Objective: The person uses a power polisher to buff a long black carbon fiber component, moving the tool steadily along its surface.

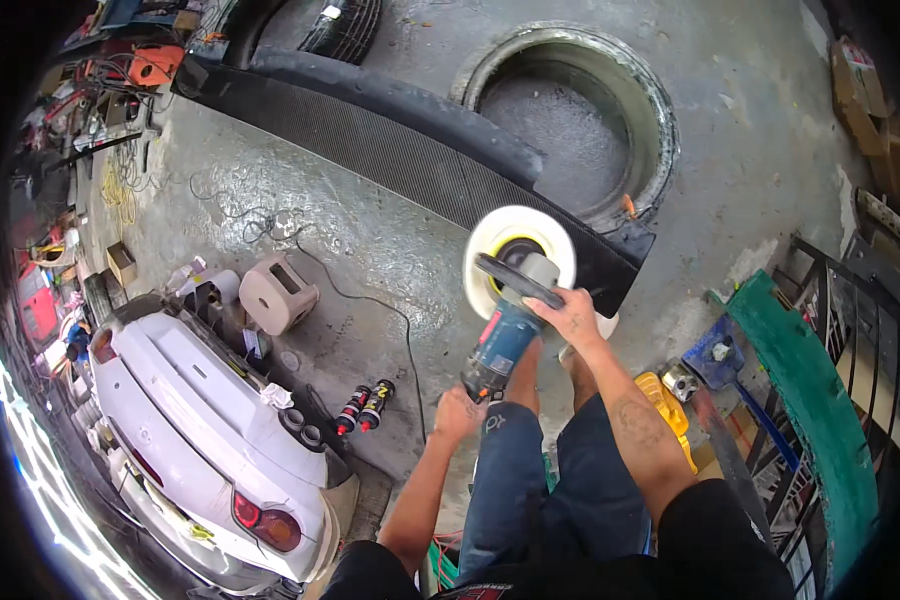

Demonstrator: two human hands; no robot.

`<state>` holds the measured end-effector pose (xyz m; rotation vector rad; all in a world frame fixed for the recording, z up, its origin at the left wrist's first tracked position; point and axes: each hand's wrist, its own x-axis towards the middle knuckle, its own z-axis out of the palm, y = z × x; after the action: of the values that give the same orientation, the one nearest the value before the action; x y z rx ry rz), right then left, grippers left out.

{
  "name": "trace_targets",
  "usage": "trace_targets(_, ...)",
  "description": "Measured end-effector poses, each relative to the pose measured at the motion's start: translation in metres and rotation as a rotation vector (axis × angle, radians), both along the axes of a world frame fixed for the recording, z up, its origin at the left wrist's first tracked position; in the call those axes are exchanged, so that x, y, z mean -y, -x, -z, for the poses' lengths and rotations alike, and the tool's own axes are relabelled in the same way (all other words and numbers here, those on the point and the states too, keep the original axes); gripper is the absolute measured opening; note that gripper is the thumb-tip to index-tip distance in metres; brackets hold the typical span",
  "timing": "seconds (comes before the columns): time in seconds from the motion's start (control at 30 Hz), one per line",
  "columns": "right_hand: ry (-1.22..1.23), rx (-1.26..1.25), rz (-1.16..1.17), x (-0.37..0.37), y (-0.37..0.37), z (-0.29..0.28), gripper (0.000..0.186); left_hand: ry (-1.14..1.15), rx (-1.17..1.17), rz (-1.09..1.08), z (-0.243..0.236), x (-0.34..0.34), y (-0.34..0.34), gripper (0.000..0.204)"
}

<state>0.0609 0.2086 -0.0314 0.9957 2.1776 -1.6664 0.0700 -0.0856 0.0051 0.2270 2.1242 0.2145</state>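
Note:
A blue electric polisher (505,345) is held between my two hands, its round white foam pad (550,225) over the near right end of a long dark carbon-fibre-patterned panel (370,150). Whether the pad touches the panel, I cannot tell. My left hand (457,413) is closed round the rear end of the tool, by its cord. Up at the front, my right hand (570,312) grips the black loop handle (515,280) next to the pad.
Behind the panel lie a black curved part (400,115) and a large ring-shaped drum (660,150). On the left are a white car rear end (200,410), a beige stool (278,295), two bottles (365,408) and a power cord (407,340). A green panel (810,380) leans at right.

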Motion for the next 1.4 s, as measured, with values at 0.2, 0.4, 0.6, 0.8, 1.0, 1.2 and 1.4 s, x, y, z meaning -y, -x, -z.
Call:
trace_targets(0.2, 0.059, -0.29, -0.124, 0.034, 0.141, 0.033, 0.062, -0.11, -0.191, -0.171, 0.008, 0.023, 0.113, 0.034)
trace_targets(0.4, 0.145, -0.287, -0.25, 0.062, 0.277, 0.022, 0.072, -0.095, -0.4, -0.118, 0.023, 0.065, 0.218, 0.029)
trace_targets(0.6, 0.172, -0.271, -0.212, 0.072, 0.255, 0.022, 0.074, -0.152, -0.422, -0.088, 0.031, 0.073, 0.189, 0.032)
trace_targets(0.8, -0.004, -0.186, -0.281, 0.042, 0.095, 0.019, 0.077, -0.1, -0.16, -0.091, 0.027, 0.063, 0.07, 0.033)
trace_targets(1.0, 0.043, 0.068, -0.286, 0.013, -0.059, 0.003, 0.062, 0.03, -0.018, 0.009, 0.01, 0.025, -0.047, 0.035)
trace_targets(1.2, -0.015, 0.097, -0.07, -0.004, -0.175, 0.015, 0.044, 0.041, 0.063, 0.176, 0.012, -0.01, -0.104, 0.045)
trace_targets(1.4, 0.135, 0.049, -0.04, 0.01, -0.147, 0.013, 0.043, 0.034, 0.023, 0.229, 0.021, 0.027, -0.093, 0.048)
